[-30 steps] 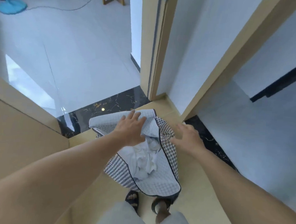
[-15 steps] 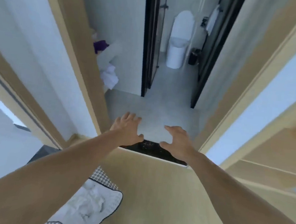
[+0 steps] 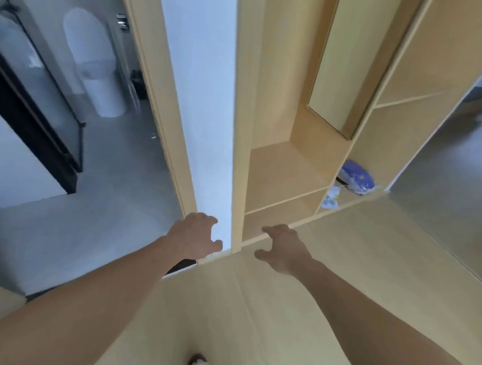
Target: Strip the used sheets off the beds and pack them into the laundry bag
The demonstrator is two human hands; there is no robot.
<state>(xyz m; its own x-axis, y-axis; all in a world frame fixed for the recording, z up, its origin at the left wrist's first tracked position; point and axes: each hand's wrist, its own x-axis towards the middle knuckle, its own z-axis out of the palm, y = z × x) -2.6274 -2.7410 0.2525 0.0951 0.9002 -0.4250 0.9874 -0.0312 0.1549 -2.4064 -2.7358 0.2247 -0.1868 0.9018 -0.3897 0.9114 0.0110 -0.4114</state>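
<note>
Both my arms reach forward over a light wooden floor. My left hand (image 3: 194, 236) hovers in the air with fingers loosely spread and holds nothing. My right hand (image 3: 282, 249) hangs beside it, a hand's width to the right, fingers relaxed and empty too. Neither the laundry bag nor any sheet or bed is in view.
A white wall end (image 3: 194, 93) and a wooden shelf unit (image 3: 286, 171) stand straight ahead. A bathroom with a toilet (image 3: 94, 63) and a dark glass partition (image 3: 36, 116) opens on the left. A blue-and-white pack (image 3: 355, 177) lies in a low shelf at the right.
The view has swung to the right, from the laundry bag past the bathroom door to the shelf unit. The bag has left the view. Both hands stay empty in front of me.
</note>
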